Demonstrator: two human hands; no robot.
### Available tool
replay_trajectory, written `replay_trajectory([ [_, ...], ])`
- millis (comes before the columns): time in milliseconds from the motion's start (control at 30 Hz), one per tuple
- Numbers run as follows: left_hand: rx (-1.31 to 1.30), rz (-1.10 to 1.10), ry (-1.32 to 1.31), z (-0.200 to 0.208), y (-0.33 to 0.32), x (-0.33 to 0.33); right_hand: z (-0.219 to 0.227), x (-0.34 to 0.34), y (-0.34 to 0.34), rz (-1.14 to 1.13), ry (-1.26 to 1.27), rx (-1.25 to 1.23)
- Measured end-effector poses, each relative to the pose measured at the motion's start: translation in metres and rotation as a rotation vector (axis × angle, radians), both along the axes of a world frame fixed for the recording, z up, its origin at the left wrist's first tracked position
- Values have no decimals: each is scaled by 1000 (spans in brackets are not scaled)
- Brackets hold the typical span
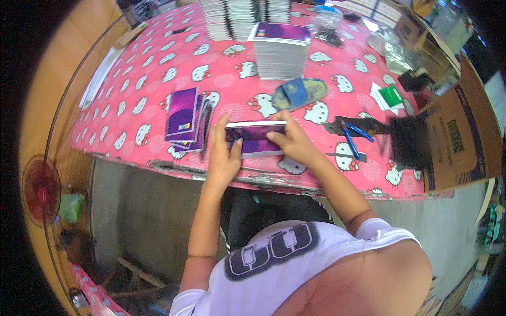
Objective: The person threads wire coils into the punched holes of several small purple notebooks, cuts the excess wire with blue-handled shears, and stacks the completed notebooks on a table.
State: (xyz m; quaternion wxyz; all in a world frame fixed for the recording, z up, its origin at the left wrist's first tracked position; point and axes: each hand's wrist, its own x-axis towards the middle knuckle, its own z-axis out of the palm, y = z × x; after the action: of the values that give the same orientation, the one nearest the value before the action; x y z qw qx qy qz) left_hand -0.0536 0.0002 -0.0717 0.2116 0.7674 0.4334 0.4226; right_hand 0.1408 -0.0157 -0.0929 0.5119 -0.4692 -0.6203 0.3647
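- Head view: both hands rest on a purple-covered notebook lying flat on the table near its front edge.
- The left hand lies on the notebook's left end, fingers spread flat and pressing on the cover rather than curled around it.
- The right hand covers the notebook's right end; its fingers reach along the top edge and one fingertip presses on the cover, thumb side toward the left hand. The grip from beneath cannot be seen.
- Just left of the left hand's fingers lies a small pile of purple spiral notebooks, fanned a little.
- Beyond the right hand's fingers, touching nothing, lies a worn blue sandal.
- Farther beyond that stands a tall stack of notebooks with a purple cover on top.
- To the right of the right hand lie blue-handled pliers and a black bundle of binding combs.
- A cardboard box sits at the table's right end.
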Motion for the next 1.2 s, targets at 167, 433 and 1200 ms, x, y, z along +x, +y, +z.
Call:
replay_trajectory([
  [167,173,193,243,34,-9,41,12,6,-2,0,-126,28],
  [433,81,88,132,37,3,50,-14,252,-32,-927,-1053,-290],
  [1200,113,95,18,28,2,52,64,73,0,136,-231,-57],
])
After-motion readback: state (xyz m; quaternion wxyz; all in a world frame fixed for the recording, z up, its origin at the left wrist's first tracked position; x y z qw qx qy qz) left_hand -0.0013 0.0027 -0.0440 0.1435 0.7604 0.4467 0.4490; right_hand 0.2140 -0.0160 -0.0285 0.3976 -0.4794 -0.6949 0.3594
